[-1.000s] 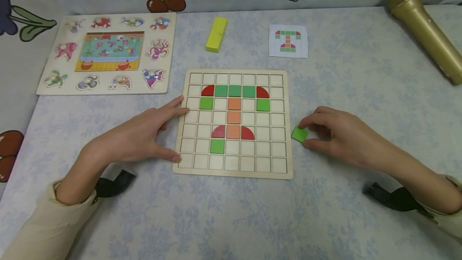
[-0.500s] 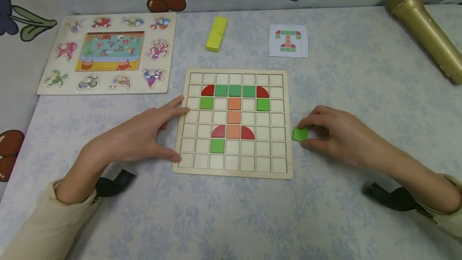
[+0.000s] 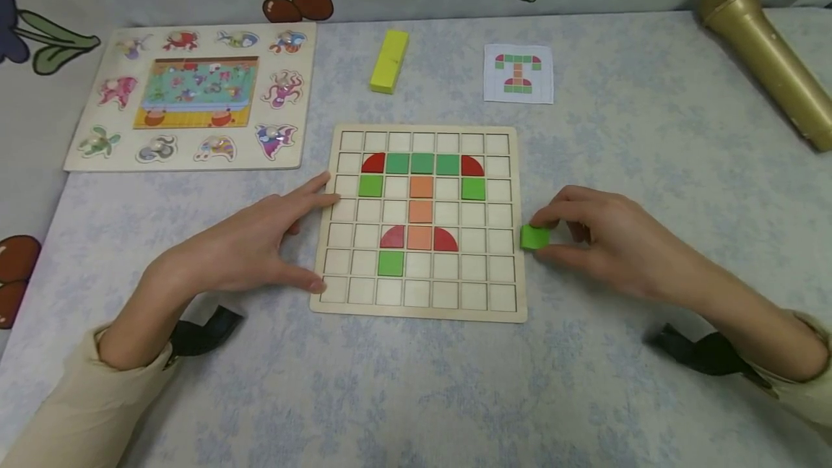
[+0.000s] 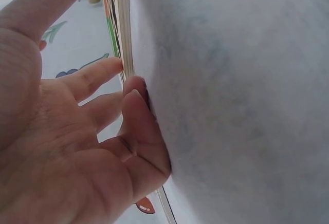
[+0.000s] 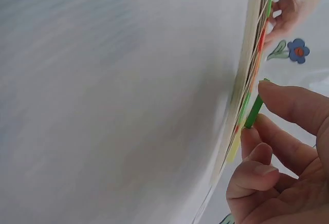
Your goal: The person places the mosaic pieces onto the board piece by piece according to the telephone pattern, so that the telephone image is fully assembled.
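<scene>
A wooden grid board (image 3: 419, 309) lies in the middle of the table, holding red, green and orange tiles in a T-like figure. My right hand (image 3: 588, 233) pinches a green square tile (image 3: 534, 237) between thumb and fingers, just off the board's right edge; the same tile (image 5: 253, 113) shows edge-on in the right wrist view beside the board (image 5: 244, 80). My left hand (image 3: 260, 240) lies flat with straight fingers against the board's left edge (image 4: 123, 34), thumb near the lower corner.
A pattern card (image 3: 518, 73) and a yellow block (image 3: 389, 61) lie behind the board. An animal peg puzzle (image 3: 191, 96) sits at the back left. A gold cylinder (image 3: 767, 56) lies at the far right. Black wrist straps (image 3: 705, 352) rest on the cloth.
My right hand has lifted the green tile off the cloth and carried it slightly left, up to the board's right edge. The left hand has not moved.
</scene>
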Action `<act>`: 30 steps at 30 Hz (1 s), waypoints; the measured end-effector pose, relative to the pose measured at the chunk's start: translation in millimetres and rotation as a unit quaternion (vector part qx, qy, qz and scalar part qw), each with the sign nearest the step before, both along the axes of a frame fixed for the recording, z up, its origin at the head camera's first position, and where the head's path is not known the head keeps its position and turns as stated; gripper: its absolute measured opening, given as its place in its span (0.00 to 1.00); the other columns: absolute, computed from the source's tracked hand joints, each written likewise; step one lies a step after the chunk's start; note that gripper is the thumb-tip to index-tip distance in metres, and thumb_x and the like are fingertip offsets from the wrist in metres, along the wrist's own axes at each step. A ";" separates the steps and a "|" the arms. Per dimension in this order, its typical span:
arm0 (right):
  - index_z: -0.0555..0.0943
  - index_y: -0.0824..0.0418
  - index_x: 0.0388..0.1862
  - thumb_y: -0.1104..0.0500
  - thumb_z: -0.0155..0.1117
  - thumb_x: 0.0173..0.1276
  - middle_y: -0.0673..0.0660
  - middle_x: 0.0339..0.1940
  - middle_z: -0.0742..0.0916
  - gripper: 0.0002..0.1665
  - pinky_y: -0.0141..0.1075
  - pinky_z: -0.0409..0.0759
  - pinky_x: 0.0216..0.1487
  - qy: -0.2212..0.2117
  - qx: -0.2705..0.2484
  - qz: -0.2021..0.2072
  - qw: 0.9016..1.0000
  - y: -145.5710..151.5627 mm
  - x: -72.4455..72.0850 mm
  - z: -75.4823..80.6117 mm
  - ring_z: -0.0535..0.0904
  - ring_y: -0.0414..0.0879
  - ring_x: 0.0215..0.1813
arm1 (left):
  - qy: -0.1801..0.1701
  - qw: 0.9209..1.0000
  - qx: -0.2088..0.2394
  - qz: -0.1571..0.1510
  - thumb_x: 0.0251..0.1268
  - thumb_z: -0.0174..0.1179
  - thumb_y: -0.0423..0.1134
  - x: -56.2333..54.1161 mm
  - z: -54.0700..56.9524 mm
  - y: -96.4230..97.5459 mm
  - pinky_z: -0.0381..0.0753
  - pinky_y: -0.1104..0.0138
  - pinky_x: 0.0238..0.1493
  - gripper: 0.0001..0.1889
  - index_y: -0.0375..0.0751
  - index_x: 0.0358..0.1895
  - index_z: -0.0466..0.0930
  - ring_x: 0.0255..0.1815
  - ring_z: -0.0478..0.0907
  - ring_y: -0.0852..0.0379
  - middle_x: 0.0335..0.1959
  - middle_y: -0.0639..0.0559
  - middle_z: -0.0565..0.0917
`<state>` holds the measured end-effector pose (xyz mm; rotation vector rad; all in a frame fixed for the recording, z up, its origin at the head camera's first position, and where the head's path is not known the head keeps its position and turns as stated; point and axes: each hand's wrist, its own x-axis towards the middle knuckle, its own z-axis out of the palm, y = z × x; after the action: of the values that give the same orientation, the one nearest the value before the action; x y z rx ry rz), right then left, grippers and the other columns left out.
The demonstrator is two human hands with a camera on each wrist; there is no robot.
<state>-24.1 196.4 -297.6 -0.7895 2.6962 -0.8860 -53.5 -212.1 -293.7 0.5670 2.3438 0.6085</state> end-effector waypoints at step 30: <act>0.86 0.61 0.44 0.65 0.74 0.57 0.48 0.37 0.81 0.14 0.34 0.74 0.37 -0.044 0.037 0.080 0.995 -113.6 -1.0 5.4 0.74 0.41 0.35 | 0.013 1.000 -0.001 -0.003 0.44 0.77 0.58 2.1 2.4 1.6 0.67 0.58 0.45 0.55 0.48 0.77 0.58 0.46 0.67 0.52 0.81 0.55 0.43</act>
<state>-25.1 82.8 -292.3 -0.9121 2.5328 -0.7623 -51.4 -210.5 -291.3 0.5826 2.3655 0.5999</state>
